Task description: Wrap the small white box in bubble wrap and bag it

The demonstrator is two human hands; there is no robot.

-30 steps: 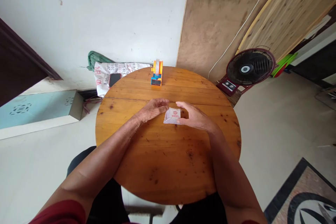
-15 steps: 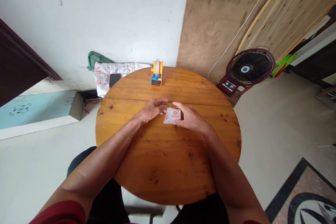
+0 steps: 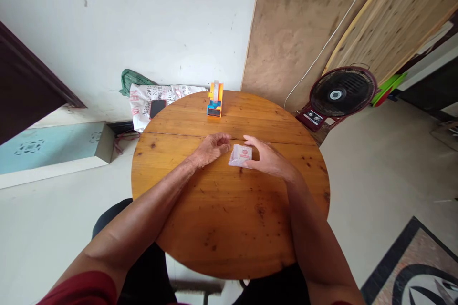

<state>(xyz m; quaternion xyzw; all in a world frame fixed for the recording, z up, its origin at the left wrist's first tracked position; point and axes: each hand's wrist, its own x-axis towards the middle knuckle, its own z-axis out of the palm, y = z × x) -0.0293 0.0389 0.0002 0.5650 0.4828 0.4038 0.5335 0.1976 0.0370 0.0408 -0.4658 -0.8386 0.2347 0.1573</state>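
Observation:
A small pale box with a red print, in a clear plastic wrap, is at the middle of the round wooden table. My right hand grips its right side, thumb along the near edge and fingers arched over the far side. The loose end of the wrap points left. Just left of it, my left hand is closed with bent fingertips, a small gap away from the wrap. Whether anything thin is between those fingertips cannot be made out. An orange and blue tape dispenser with a roll stands at the table's far edge.
Behind the table's far left edge lie a printed white sack, a dark flat object and a green bag. A dark red fan stands beyond the right edge. A pale blue box is at left.
The wrapped box has shifted slightly right with my right hand and turned a little. My left hand has stayed nearly in place, so a gap now separates it from the wrap.

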